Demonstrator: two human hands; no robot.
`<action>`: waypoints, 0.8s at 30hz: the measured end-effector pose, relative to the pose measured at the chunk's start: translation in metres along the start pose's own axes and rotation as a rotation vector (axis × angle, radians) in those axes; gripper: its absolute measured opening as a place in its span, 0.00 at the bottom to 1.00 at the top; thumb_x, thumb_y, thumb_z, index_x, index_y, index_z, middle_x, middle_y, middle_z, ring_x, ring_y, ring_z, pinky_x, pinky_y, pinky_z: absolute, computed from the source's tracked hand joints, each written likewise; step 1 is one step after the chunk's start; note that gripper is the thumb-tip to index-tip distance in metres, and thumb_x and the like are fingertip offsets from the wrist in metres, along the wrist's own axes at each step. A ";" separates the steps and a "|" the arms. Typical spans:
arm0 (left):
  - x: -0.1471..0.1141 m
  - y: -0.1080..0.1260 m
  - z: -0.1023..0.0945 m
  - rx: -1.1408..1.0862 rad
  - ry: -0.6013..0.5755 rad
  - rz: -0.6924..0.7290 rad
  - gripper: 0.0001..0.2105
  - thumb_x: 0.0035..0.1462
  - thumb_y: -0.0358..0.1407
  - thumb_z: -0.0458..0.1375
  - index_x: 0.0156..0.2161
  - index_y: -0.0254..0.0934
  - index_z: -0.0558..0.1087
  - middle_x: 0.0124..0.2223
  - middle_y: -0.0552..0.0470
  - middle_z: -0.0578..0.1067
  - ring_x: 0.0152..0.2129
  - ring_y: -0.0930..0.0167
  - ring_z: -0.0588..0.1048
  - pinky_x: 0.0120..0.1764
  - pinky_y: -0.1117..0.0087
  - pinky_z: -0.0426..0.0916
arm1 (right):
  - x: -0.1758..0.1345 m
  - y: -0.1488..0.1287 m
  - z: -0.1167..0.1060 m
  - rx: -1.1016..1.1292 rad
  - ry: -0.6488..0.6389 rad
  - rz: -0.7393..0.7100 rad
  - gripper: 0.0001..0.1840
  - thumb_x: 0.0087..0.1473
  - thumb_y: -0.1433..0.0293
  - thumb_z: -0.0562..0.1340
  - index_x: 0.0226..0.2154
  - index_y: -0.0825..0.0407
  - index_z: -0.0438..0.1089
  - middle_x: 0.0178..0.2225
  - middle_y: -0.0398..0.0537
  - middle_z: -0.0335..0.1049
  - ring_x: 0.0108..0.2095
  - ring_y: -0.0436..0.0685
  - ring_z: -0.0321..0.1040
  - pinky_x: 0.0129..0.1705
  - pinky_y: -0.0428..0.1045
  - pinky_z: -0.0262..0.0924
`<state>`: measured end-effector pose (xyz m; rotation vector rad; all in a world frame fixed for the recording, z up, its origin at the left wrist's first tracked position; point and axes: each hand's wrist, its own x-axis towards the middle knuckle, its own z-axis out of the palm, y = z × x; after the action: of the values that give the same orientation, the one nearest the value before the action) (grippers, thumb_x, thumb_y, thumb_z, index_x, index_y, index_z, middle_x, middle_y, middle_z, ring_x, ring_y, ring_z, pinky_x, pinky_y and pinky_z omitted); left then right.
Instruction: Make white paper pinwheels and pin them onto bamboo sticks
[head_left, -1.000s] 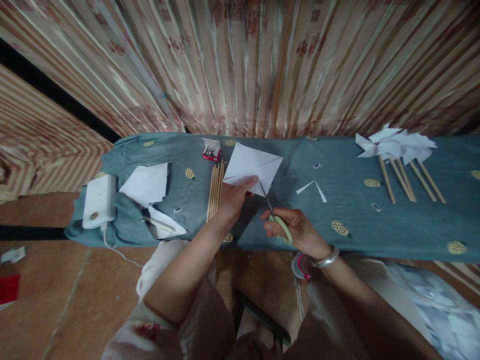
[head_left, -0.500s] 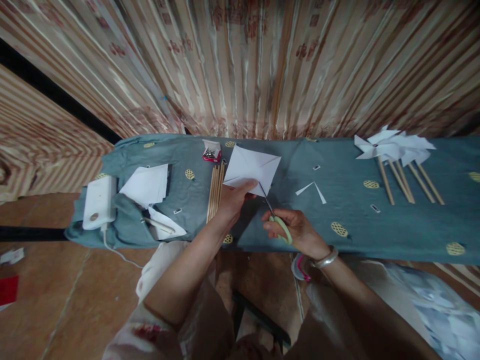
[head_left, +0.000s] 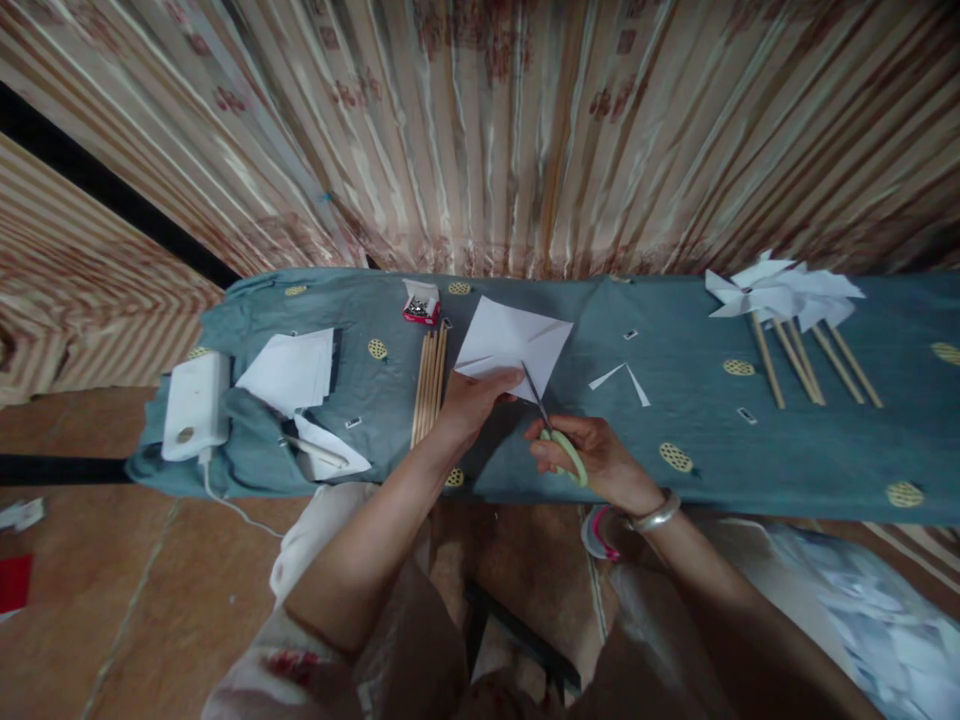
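Note:
A square of white paper (head_left: pixel 514 335), with slits running in from its corners, is pinched at its near edge by my left hand (head_left: pixel 476 400). My thumb lies on top of the sheet; the fingers beneath are mostly hidden. My right hand (head_left: pixel 589 455) grips scissors (head_left: pixel 566 455) with pale green handles, their dark blades reaching over the paper's near corner. Wooden sticks (head_left: pixel 429 385) lie side by side just left of my left hand. Behind them stands a small red box (head_left: pixel 421 302) with its lid up and small metal pieces inside.
Paper pinwheels (head_left: pixel 787 290) on sticks lie at the right. Two thin paper strips (head_left: pixel 636 385) rest right of the scissors. At the left are stacked white sheets (head_left: pixel 292 370), a folded paper with a pen (head_left: pixel 326 455), and a white device (head_left: pixel 196 405) with a cable. A striped curtain (head_left: pixel 480 140) hangs behind.
The paper has turned slightly and shifted a little right with my left hand. The scissors stay at its near corner, nearly in place.

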<state>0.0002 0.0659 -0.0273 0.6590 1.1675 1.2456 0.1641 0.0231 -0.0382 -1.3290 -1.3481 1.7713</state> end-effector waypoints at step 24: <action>-0.001 -0.001 0.000 0.018 -0.014 -0.017 0.12 0.30 0.36 0.72 0.23 0.34 0.76 0.27 0.51 0.78 0.24 0.71 0.74 0.27 0.71 0.67 | 0.000 -0.001 0.000 0.035 -0.009 -0.009 0.23 0.37 0.51 0.73 0.25 0.53 0.74 0.17 0.41 0.67 0.20 0.47 0.59 0.22 0.44 0.51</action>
<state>0.0002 0.0648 -0.0277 0.6690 1.1721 1.2155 0.1641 0.0237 -0.0378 -1.2963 -1.3198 1.7885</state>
